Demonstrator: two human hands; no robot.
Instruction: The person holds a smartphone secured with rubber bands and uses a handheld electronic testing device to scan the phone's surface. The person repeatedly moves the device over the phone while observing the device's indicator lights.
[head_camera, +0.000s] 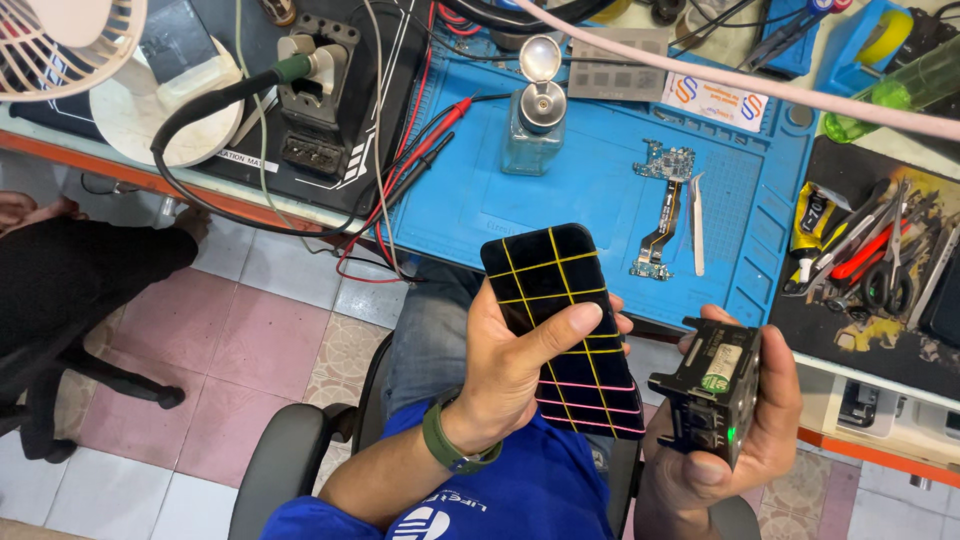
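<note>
The left hand (515, 365) gripped a phone (562, 325), its fingers curled behind the body and the thumb pressed flat across the dark screen, which showed a grid of yellow lines turning pink toward the lower end. The phone was held tilted above the person's lap, just in front of the desk (470, 215) edge. The right hand (735, 440) was wrapped around a small black box (712, 385) with a pale label on top and a green light on its lower face; the thumb lay under the box and the fingers closed around its far side. Phone and box sat side by side, near but not touching. A green watch (450, 445) circled the left wrist, above a blue sleeve. On the desk lay a blue mat (590, 190) with a clear bottle (533, 125) with its cap flipped open, a circuit board (662, 205) with a flex strip, and tweezers (697, 225) just beside the board. Red and black probes (425, 150) trailed off the mat's left edge. To the right, a dark tray (880, 270) carried screwdrivers and more tweezers. A white fan (60, 45) stood at the top left corner, and another person's dark-clad leg (70, 280) showed at the left over the tiled floor (260, 330).
</note>
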